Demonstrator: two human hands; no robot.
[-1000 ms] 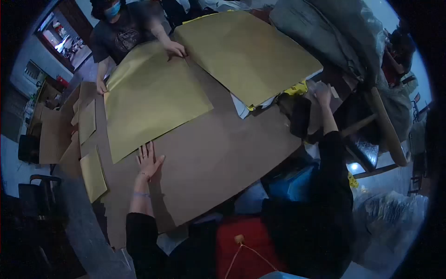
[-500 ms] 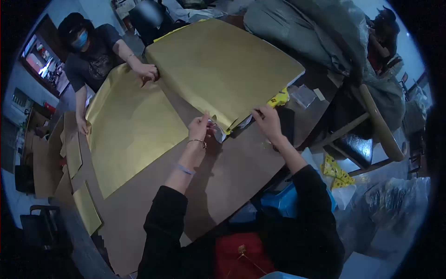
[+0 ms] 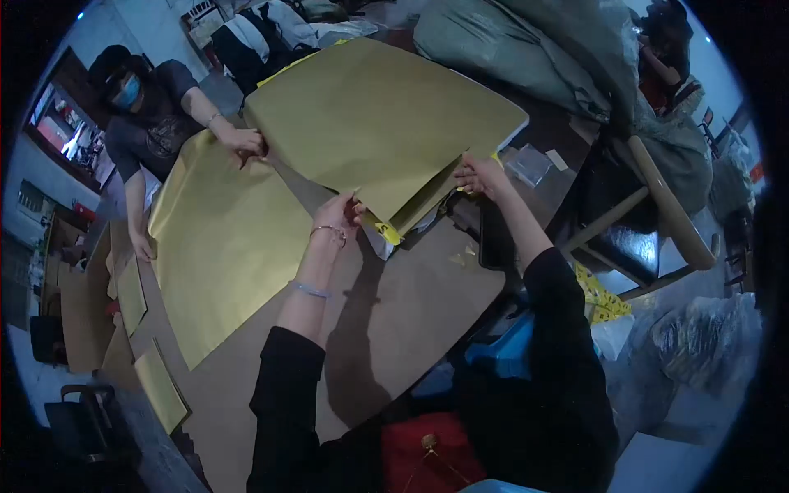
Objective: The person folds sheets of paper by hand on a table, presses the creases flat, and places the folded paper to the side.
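A large gold sheet [image 3: 378, 123] covers a thick stack on the table. My right hand [image 3: 483, 176] pinches its near right edge, which is raised so that a dark gap shows under it. At the near left edge my left hand [image 3: 335, 212] is closed with the thumb up, pinching the sheet's edge. Between my hands, under the near corner, a yellow printed wrapper [image 3: 388, 233] and some whitish film stick out. Left of the stack lies another gold sheet [image 3: 234, 238], its far edge held by a co-worker's hands [image 3: 242, 145].
Brown board [image 3: 436, 304] covers the near table. A dark flat object [image 3: 495, 234] and a clear packet [image 3: 528, 165] lie at the right. Beyond them stand a wooden chair [image 3: 670, 201] and a large grey-green sack [image 3: 509, 57]. Narrow gold pieces [image 3: 160, 386] lie at the left.
My right hand has moved up and away, and the gold sheet's near right edge has risen with it. My left hand stays near the corner. The view has shifted slightly.
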